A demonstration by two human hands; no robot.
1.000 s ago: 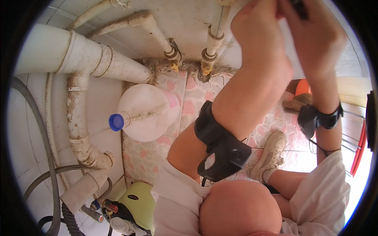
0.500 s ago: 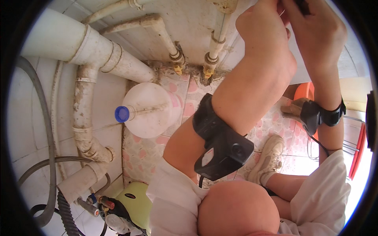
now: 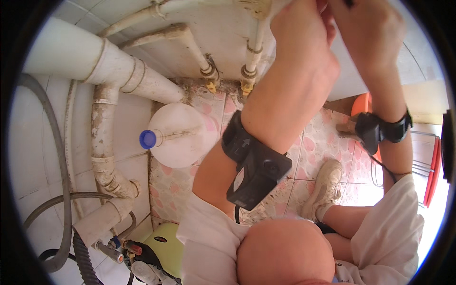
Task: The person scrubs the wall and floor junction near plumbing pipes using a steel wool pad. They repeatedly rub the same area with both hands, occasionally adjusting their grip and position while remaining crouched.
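Note:
Both arms reach up to the wall at the upper edge, where my hands come close together. My left hand (image 3: 300,21) is bent at the wrist with its visible fingers curled; what they grip is cut off by the frame. Beside it, my right hand (image 3: 368,23) is closed, its fingers mostly out of sight. Only the end of a small dark thing (image 3: 349,2) shows at the right hand. A black strapped device (image 3: 259,173) sits on my left forearm and another black device (image 3: 375,133) on my right wrist.
A large translucent plastic bottle (image 3: 178,135) with a blue cap stands on the pink-patterned floor (image 3: 166,190). Thick white drain pipes (image 3: 104,128) and grey hoses (image 3: 57,128) run along the left wall. Two thin pipes (image 3: 192,50) end in brass fittings. A yellow-green container (image 3: 166,242) sits lower left.
Both my arms and hands have shifted slightly left in the picture, and the hands sit a little higher. The dark thing at my right hand shows less now.

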